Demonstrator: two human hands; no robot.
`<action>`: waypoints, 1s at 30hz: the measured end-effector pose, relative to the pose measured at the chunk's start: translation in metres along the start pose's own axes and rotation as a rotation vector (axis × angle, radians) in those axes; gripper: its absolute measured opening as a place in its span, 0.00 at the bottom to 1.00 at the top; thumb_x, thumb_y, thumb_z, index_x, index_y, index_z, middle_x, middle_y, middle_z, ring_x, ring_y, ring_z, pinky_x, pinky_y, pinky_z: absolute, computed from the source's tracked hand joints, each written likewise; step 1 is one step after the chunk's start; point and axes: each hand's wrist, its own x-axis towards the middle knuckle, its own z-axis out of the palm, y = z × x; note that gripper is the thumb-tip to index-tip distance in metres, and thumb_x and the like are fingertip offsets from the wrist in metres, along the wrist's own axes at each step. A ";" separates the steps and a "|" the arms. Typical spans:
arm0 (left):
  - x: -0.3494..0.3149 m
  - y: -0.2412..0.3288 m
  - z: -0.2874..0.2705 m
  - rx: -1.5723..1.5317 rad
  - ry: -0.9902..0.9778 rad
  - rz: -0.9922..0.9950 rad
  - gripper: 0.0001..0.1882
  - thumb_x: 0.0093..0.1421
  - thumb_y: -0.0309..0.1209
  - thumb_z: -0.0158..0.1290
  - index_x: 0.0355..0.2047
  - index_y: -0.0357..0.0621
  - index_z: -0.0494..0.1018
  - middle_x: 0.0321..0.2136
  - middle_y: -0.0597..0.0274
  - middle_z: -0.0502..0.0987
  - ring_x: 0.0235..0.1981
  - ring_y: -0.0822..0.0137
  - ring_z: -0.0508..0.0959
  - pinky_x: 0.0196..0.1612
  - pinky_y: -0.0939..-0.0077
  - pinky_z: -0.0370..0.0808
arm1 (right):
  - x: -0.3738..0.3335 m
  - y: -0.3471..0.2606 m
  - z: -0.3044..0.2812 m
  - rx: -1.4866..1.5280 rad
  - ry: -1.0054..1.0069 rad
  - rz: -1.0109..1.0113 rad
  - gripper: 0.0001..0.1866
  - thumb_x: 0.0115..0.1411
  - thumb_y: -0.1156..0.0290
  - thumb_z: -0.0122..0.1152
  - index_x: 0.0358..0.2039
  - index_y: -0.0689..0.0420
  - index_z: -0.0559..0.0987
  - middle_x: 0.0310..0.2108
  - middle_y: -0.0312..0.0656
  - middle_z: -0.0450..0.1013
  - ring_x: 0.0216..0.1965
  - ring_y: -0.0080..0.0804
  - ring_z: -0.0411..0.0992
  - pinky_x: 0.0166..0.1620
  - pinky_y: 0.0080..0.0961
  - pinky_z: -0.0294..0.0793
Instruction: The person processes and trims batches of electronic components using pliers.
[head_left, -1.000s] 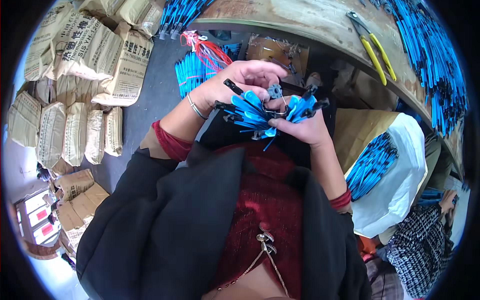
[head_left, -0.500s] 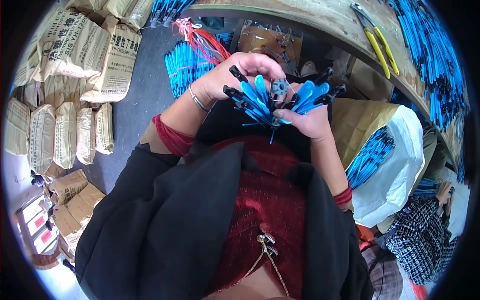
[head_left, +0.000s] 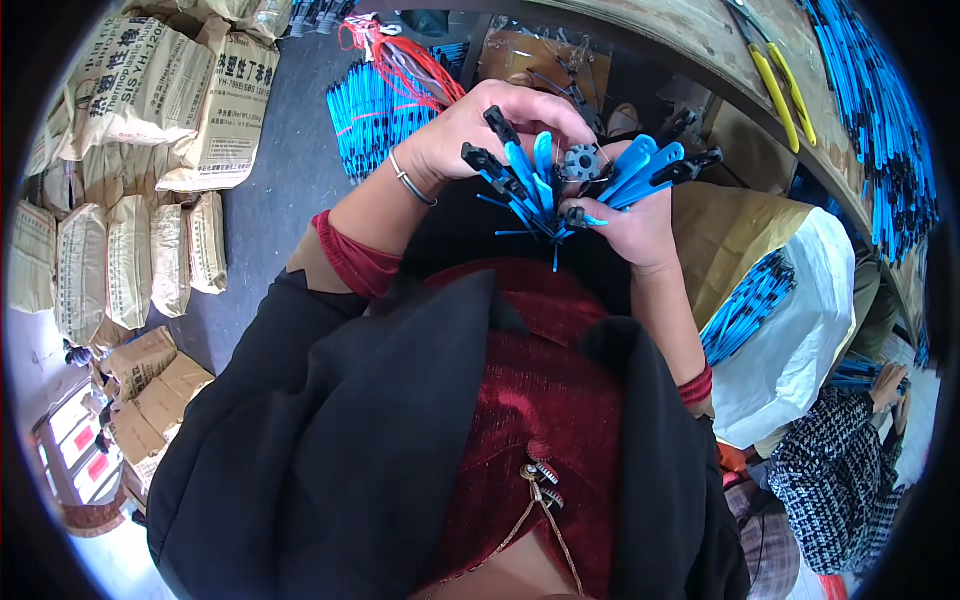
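In front of my chest I hold a fanned cluster of blue ribs [head_left: 635,170] with black end pieces. A grey slotted hub [head_left: 580,162] sits in the middle of the cluster, with thin wires beside it. My left hand [head_left: 510,125] arches over from the far left, its fingers curled at the hub; its fingertips are partly hidden. From the right, my right hand [head_left: 640,225] is closed round the base of the ribs, its thumb pressing on the near side. More ribs splay to the left, under my left hand.
A wooden bench [head_left: 690,30] bears yellow-handled pliers [head_left: 772,88] and a pile of blue ribs [head_left: 880,130]. A white-lined sack [head_left: 815,320] holds more. Red strings [head_left: 405,65] lie by a floor bundle [head_left: 375,120]. Paper sacks [head_left: 140,80] stand left; a co-worker's sleeve [head_left: 830,480] shows right.
The hub, ribs and both my hands appear slightly further right. The surroundings have also shifted a little in the view. My hands keep their hold on the ribs.
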 end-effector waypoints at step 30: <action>-0.005 0.028 0.031 0.216 0.163 0.007 0.21 0.45 0.24 0.59 0.41 0.37 0.70 0.35 0.61 0.75 0.38 0.73 0.74 0.44 0.77 0.70 | 0.002 -0.001 0.004 0.001 0.115 0.061 0.26 0.37 0.74 0.71 0.37 0.59 0.69 0.27 0.30 0.67 0.29 0.16 0.66 0.34 0.15 0.67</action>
